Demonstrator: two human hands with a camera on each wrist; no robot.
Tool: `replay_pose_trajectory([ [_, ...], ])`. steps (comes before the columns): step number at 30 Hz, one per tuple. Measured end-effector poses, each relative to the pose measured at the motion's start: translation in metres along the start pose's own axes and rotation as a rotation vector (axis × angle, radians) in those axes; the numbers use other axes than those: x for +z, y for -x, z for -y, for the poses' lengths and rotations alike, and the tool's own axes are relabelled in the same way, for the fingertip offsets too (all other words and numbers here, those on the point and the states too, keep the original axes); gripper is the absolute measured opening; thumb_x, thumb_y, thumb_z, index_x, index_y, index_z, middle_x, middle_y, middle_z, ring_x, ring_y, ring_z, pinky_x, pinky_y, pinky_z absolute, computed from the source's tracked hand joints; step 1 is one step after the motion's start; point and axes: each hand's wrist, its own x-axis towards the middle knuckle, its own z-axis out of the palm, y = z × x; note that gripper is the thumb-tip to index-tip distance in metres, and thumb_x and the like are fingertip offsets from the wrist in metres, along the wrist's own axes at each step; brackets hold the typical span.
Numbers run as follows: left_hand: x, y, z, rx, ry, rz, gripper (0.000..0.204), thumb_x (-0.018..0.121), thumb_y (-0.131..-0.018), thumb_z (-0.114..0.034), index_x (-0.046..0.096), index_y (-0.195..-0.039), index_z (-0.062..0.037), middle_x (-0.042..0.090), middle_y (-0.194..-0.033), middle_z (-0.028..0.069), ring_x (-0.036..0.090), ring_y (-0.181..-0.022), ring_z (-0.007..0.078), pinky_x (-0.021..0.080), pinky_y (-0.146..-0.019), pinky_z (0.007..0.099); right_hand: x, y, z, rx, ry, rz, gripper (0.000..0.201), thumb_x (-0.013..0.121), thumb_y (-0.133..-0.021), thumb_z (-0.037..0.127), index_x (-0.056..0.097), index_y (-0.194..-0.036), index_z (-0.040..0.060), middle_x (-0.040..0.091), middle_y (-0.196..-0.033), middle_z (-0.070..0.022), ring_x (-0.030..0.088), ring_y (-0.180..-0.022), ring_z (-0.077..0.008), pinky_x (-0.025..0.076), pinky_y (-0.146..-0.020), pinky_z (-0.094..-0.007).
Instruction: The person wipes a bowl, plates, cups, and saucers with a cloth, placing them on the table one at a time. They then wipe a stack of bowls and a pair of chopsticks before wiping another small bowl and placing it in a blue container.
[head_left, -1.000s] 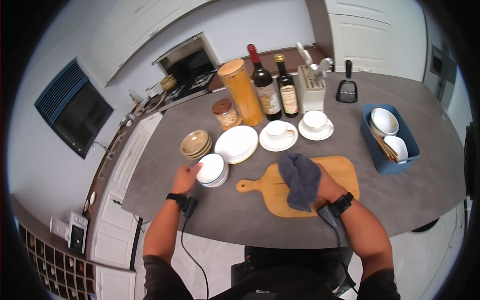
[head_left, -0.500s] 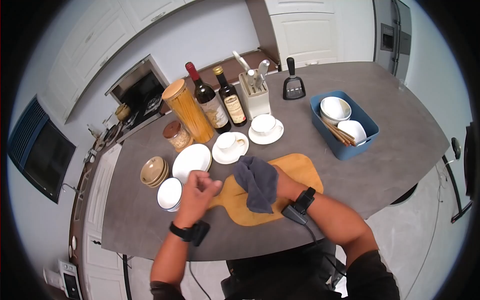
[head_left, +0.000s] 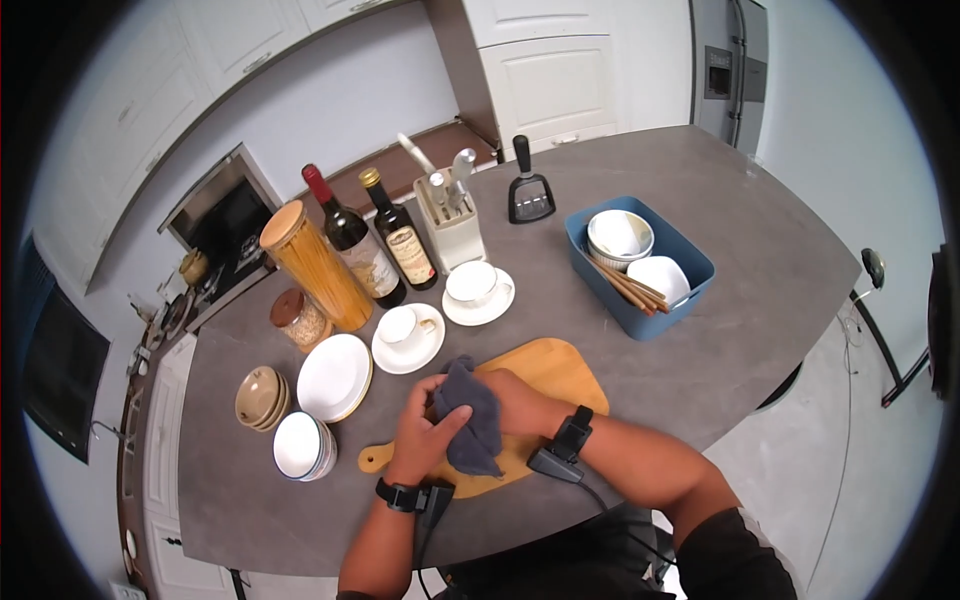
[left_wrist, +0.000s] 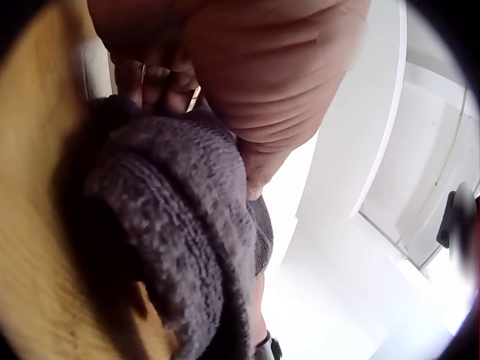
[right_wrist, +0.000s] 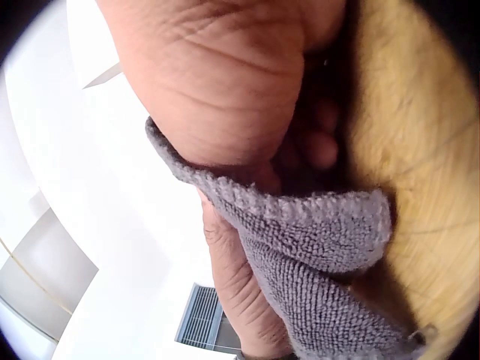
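Note:
A dark grey towel [head_left: 474,425] hangs in loose folds between my two hands, close over a wooden cutting board [head_left: 560,372]. My left hand [head_left: 420,438] grips its left side, with the thumb lying across the front. At the opposite side my right hand [head_left: 525,402] holds the cloth, its fingers largely hidden behind it. In the left wrist view the towel [left_wrist: 176,202] bunches below the palm, beside the board's wood. The right wrist view shows curled fingertips [right_wrist: 321,146] behind the towel's hemmed edge [right_wrist: 300,214].
Left of the board stand striped white bowls [head_left: 300,447], brown bowls [head_left: 260,398] and white plates [head_left: 335,377]. Behind are two cups on saucers [head_left: 425,352], a pasta jar [head_left: 315,265], two bottles and a knife block [head_left: 452,230]. A blue basin [head_left: 645,322] with bowls sits right.
My left hand has left the white bowls, moved right and taken hold of the towel. My right hand keeps its hold. The head view has swung to the right.

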Motion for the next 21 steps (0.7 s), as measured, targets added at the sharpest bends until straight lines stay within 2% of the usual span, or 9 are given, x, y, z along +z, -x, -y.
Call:
replay_pose_trajectory([
  [2, -0.004, 0.001, 0.002, -0.025, 0.077, -0.004, 0.054, 0.079, -0.098, -0.011, 0.052, -0.143, 0.0002, 0.065, -0.133, 0.0092, 0.063, -0.124, 0.0168, 0.05, -0.108, 0.0337, 0.001, -0.001, 0.008, 0.026, -0.038, 0.01, 0.035, 0.08, -0.091, 0.019, 0.07, -0.121, 0.004, 0.077, -0.109, -0.0182, 0.076, -0.101, -0.0344, 0.057, -0.089, -0.0399],
  [4, -0.007, 0.0, 0.011, 0.042, -0.026, -0.001, 0.05, 0.078, -0.099, -0.009, 0.053, -0.142, 0.0007, 0.066, -0.132, 0.0089, 0.064, -0.121, 0.0159, 0.051, -0.106, 0.0327, 0.001, -0.002, 0.012, 0.047, -0.069, 0.022, 0.034, 0.08, -0.091, 0.019, 0.07, -0.12, 0.004, 0.077, -0.109, -0.0179, 0.076, -0.101, -0.0337, 0.057, -0.088, -0.0394],
  [10, -0.015, 0.003, 0.023, 0.104, -0.048, -0.02, 0.049, 0.079, -0.099, -0.009, 0.055, -0.14, 0.0009, 0.067, -0.132, 0.0093, 0.064, -0.121, 0.0146, 0.053, -0.105, 0.0328, 0.003, -0.004, 0.022, 0.052, -0.038, 0.048, 0.032, 0.078, -0.094, 0.015, 0.07, -0.124, 0.0046, 0.078, -0.11, -0.0153, 0.076, -0.101, -0.0275, 0.057, -0.089, -0.0372],
  [12, -0.014, 0.002, 0.019, 0.085, -0.031, -0.014, 0.049, 0.079, -0.099, -0.01, 0.055, -0.14, 0.0009, 0.068, -0.131, 0.0094, 0.065, -0.12, 0.0146, 0.054, -0.104, 0.0327, 0.005, -0.004, 0.025, 0.057, -0.034, 0.018, 0.031, 0.077, -0.096, 0.013, 0.071, -0.125, 0.0034, 0.078, -0.11, -0.0125, 0.075, -0.102, -0.021, 0.057, -0.09, -0.0355],
  [13, -0.014, 0.001, 0.015, 0.065, -0.02, 0.014, 0.049, 0.079, -0.099, -0.012, 0.055, -0.14, 0.0008, 0.068, -0.129, 0.0094, 0.066, -0.119, 0.0146, 0.055, -0.103, 0.0325, 0.005, -0.005, 0.023, 0.056, -0.033, 0.041, 0.031, 0.077, -0.096, 0.013, 0.071, -0.125, 0.0034, 0.078, -0.11, -0.0125, 0.075, -0.102, -0.021, 0.057, -0.09, -0.0355],
  [15, -0.014, 0.003, 0.01, 0.087, -0.042, -0.021, 0.048, 0.079, -0.1, -0.014, 0.056, -0.139, 0.001, 0.07, -0.127, 0.0095, 0.067, -0.117, 0.0143, 0.055, -0.1, 0.0317, 0.007, -0.004, 0.016, 0.154, -0.057, 0.038, 0.031, 0.076, -0.097, 0.012, 0.071, -0.125, 0.0015, 0.078, -0.111, -0.0103, 0.072, -0.103, -0.0157, 0.056, -0.09, -0.0339],
  [21, -0.014, 0.003, 0.02, 0.118, 0.007, -0.032, 0.047, 0.08, -0.1, -0.017, 0.058, -0.137, 0.0012, 0.071, -0.124, 0.0093, 0.067, -0.112, 0.0122, 0.057, -0.096, 0.0302, 0.008, -0.006, 0.026, 0.12, -0.032, 0.05, 0.03, 0.075, -0.096, 0.009, 0.071, -0.125, 0.0002, 0.078, -0.11, -0.0094, 0.071, -0.102, -0.0138, 0.056, -0.09, -0.0327],
])
